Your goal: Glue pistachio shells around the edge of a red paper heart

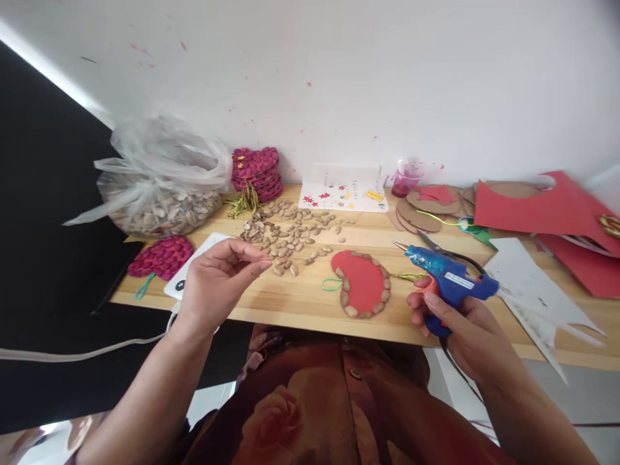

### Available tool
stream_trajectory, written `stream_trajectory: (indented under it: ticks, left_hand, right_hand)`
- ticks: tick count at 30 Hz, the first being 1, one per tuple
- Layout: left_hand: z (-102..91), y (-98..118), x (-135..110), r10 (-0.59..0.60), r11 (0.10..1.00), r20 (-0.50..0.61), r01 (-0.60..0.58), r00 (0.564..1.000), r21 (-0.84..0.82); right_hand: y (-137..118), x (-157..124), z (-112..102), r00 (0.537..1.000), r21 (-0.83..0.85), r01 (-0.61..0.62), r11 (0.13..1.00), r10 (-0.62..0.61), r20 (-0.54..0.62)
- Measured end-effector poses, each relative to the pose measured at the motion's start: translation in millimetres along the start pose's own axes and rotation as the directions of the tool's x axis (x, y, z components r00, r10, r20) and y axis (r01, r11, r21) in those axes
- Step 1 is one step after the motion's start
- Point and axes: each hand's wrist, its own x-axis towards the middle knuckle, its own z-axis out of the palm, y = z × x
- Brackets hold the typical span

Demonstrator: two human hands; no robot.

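My right hand (460, 323) grips a blue hot glue gun (445, 274), its metal nozzle pointing left above the table. My left hand (217, 281) is closed in a pinch beside the scattered pistachio shells (290, 236); whatever lies between the fingertips is too small to make out. Between the hands rests a red heart-like cutout (363, 284) with shells along much of its edge. A green loop (332, 284) sticks out on its left and a yellow-green tassel (409, 277) on its right.
A plastic bag of shells (165, 206) stands at the left, near a stack of purple shell-covered pieces (256, 173) and a white phone (194, 271). Scissors (450, 252), brown cutouts (429, 210), red sheets (527, 206) and a pink-stained cup (404, 181) occupy the right.
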Motion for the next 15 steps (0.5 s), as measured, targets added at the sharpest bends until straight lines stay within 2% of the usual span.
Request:
stream_trajectory:
  ticks: [6, 11, 15]
  left_hand:
    - [5.1, -3, -4, -0.102, 0.995, 0.111, 0.099, 0.989, 0.033]
    - [7.6, -15, -4, -0.108, 0.992, 0.215, 0.091, 0.971, 0.086]
    - [2.2, -16, 0, -0.122, 0.991, 0.200, 0.106, 0.972, 0.087]
  right_hand:
    - [7, 8, -4, 1.000, -0.065, -0.005, 0.998, 0.005, -0.006]
    - [8, 12, -4, 0.999, -0.086, -0.014, 0.996, 0.011, -0.042]
    - [8, 15, -2, 0.997, -0.080, -0.027, 0.996, 0.021, -0.074]
